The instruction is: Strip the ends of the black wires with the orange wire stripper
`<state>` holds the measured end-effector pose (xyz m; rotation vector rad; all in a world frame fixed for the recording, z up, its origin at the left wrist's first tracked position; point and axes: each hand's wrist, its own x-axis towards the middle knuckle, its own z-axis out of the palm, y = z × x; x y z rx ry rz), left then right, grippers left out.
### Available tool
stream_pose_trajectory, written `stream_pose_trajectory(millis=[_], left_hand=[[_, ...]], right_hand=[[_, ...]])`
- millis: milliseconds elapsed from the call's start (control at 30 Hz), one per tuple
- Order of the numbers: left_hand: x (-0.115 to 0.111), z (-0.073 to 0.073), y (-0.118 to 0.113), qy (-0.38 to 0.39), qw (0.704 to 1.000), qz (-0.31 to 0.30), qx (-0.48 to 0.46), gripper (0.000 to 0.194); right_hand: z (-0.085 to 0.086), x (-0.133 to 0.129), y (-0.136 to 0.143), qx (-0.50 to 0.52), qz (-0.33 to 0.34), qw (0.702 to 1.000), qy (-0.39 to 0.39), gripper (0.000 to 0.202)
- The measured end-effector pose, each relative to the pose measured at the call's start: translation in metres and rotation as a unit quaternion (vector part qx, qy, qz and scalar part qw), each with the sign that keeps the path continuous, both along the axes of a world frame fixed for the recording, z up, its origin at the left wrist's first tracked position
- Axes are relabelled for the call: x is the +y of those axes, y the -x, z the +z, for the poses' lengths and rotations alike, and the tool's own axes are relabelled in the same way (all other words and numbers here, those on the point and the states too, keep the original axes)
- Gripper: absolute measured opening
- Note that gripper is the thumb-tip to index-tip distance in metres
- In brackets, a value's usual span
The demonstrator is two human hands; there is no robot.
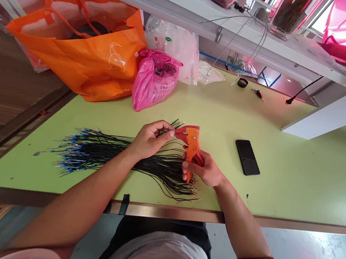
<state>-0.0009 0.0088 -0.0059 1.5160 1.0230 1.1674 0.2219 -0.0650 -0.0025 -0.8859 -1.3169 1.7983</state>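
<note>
On the near middle of the pale green tabletop (pixel 291 176) lies a long bundle of thin black wires (pixel 113 150), blue-and-silver ends to the left, coppery ends to the right. Over it, the left hand (pixel 154 138) pinches a few wires at the nose of a pistol-shaped orange-and-red wire stripper (pixel 193 143), whose handles the right hand (pixel 204 169) grips. A flat black phone (pixel 248 158) lies farther right; at far left sit a large orange bag (pixel 94 63) and a pink plastic bag (pixel 156 80).
</note>
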Motion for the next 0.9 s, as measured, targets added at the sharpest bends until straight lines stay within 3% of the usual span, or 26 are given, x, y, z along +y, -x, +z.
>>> stream_pose_trajectory(millis=[400, 567, 700, 800, 900], left_hand=[[-0.006, -0.005, 0.001, -0.035, 0.999, 0.010, 0.024, 0.034], [-0.008, -0.010, -0.002, -0.041, 0.998, 0.015, 0.037, 0.032], [-0.003, -0.011, -0.003, -0.042, 0.998, 0.025, 0.032, 0.034], [0.002, -0.010, -0.002, -0.036, 0.999, 0.032, 0.021, 0.037], [0.003, -0.008, 0.000, -0.033, 0.999, 0.025, 0.021, 0.035]], right_hand=[[0.009, -0.003, 0.007, -0.048, -0.034, 0.998, -0.035, 0.040], [0.009, -0.005, 0.008, -0.087, -0.091, 0.991, -0.046, 0.043], [0.003, 0.000, 0.003, -0.040, -0.053, 0.998, -0.018, 0.040], [0.001, 0.006, -0.008, 0.011, -0.022, 1.000, 0.017, 0.049], [0.001, 0.014, -0.024, 0.065, -0.061, 0.996, 0.028, 0.052]])
